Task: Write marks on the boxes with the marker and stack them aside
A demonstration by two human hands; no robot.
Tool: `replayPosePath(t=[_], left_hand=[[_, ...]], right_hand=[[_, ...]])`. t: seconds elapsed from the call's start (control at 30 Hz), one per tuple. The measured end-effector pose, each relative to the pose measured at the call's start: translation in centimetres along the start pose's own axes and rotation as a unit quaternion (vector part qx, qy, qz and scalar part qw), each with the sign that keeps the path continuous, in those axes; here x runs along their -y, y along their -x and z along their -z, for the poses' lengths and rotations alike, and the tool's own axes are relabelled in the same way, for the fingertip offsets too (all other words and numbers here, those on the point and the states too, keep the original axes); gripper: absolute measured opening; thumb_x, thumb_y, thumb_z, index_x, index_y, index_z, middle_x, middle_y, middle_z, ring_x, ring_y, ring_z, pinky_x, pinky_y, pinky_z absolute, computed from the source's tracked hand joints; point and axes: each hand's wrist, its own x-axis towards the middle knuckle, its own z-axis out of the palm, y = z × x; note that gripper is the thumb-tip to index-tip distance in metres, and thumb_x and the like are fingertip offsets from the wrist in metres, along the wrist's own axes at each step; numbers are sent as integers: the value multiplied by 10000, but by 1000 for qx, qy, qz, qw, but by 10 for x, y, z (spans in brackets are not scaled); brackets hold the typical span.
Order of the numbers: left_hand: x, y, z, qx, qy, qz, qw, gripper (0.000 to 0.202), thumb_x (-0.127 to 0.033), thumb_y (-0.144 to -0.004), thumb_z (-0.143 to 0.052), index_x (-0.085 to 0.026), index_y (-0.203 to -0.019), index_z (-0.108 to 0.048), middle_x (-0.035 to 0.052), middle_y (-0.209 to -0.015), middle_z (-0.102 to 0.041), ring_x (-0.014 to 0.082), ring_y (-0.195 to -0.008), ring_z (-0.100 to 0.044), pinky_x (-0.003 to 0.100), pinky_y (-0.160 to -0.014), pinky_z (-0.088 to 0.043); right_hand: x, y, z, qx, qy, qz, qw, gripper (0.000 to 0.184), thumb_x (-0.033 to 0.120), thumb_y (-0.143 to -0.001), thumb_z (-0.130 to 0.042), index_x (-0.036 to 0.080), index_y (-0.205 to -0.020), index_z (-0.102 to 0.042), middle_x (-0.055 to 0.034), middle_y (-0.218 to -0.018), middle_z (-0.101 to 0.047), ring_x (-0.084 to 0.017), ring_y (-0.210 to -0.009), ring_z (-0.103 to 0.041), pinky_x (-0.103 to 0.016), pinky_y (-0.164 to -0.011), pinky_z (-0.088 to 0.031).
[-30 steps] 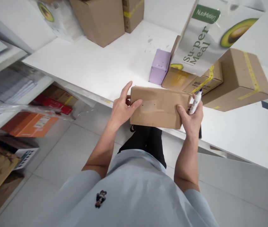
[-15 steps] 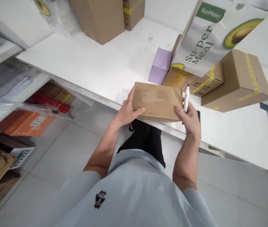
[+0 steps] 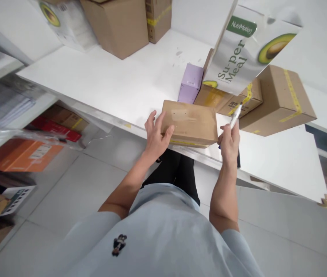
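A brown cardboard box (image 3: 191, 119) sits at the front edge of the white table, yellow tape showing along its lower near side. My left hand (image 3: 157, 134) is at the box's left end with its fingers spread; whether the fingertips touch the box I cannot tell. My right hand (image 3: 229, 144) is closed around a white marker (image 3: 235, 116) that points up and away, just off the box's right end. A dark flat object (image 3: 239, 159) lies partly hidden behind my right wrist.
Behind the box stand a purple box (image 3: 191, 82), a white Su-per Meal bag (image 3: 238, 54) and a taped carton (image 3: 281, 100). More cartons (image 3: 117, 29) stand at the back left. Shelves on the left hold papers (image 3: 4, 102) and an orange box (image 3: 22, 156).
My right hand has let go of the box's right end and moved slightly away, keeping the marker. My left hand has loosened, its fingers spreading. The box sits settled on the table.
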Motion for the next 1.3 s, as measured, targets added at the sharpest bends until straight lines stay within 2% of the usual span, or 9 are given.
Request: replayPosePath(t=[0.1,0.2,0.3,0.5,0.63,0.73,0.83,1.07,1.3], left_hand=[[-11,9,-1,-60,-40,-97,993,383,-468,-1002,-466,-256,-1259,-654,135,-1435,-531,318,-1417,-400,540,-1181,-309],[-24,14,-5,-7,-74,-162,984,291,-433,-967,-541,-295,-1158,-713,87,-1311,-642,324,-1371,-435,522,-1147,-322],[-35,13,-12,84,-121,-163,976,376,-486,-935,-606,-296,-1248,-687,85,-1293,-682,340,-1288,-512,534,-1103,-322],[-49,-1,-22,132,-162,-105,972,353,-382,-916,-667,-307,-1261,-679,67,-1306,-696,351,-1269,-523,549,-1052,-324],[-52,-10,-23,147,-169,-87,971,370,-374,-913,-671,-325,-1280,-671,68,-1325,-679,351,-1279,-516,543,-1046,-335],[-51,-9,-22,150,-172,-88,970,399,-356,-923,-658,-335,-1321,-647,73,-1347,-660,343,-1298,-508,535,-1064,-329],[-48,-5,-22,143,-162,-92,972,382,-349,-933,-641,-326,-1314,-651,67,-1354,-663,335,-1297,-510,526,-1073,-318],[-44,0,-26,114,-148,-107,977,281,-377,-967,-567,-341,-1213,-698,71,-1332,-680,327,-1293,-524,535,-1047,-336],[-43,0,-26,119,-143,-100,977,268,-381,-974,-560,-340,-1201,-696,65,-1333,-686,326,-1306,-529,531,-1036,-329]], right_hand=[[16,6,11,-38,-62,-31,997,655,387,-961,-517,377,-1567,-268,-5,-974,-648,-64,-441,-415,-232,-431,-370],[33,9,20,-22,-155,-8,988,602,381,-932,-588,427,-1493,-375,29,-933,-658,-48,-424,-401,-216,-430,-365],[39,8,26,18,-259,14,966,442,595,-919,-546,403,-1317,-553,18,-960,-701,-69,-452,-465,-230,-450,-407],[34,1,26,134,-342,81,927,724,875,-772,-471,379,-1286,-586,-75,-1325,-691,-166,-633,-650,-329,-530,-502],[41,-2,11,75,-311,61,945,422,635,-841,-659,319,-1119,-628,0,-929,-777,-130,-529,-608,-286,-523,-494],[48,-5,-3,16,-251,50,967,393,633,-928,-535,273,-1048,-634,61,-599,-637,-100,-421,-513,-239,-463,-419],[49,-8,-16,4,-169,44,985,497,689,-953,-413,251,-1027,-636,50,-586,-574,-110,-469,-546,-246,-479,-417],[29,-15,-43,23,-90,80,992,427,652,-877,-589,229,-823,-572,52,-603,-556,-103,-504,-529,-257,-528,-438],[26,-14,-45,-20,-4,138,990,370,531,-947,-518,223,-749,-570,39,-590,-543,-121,-539,-547,-275,-577,-432]])
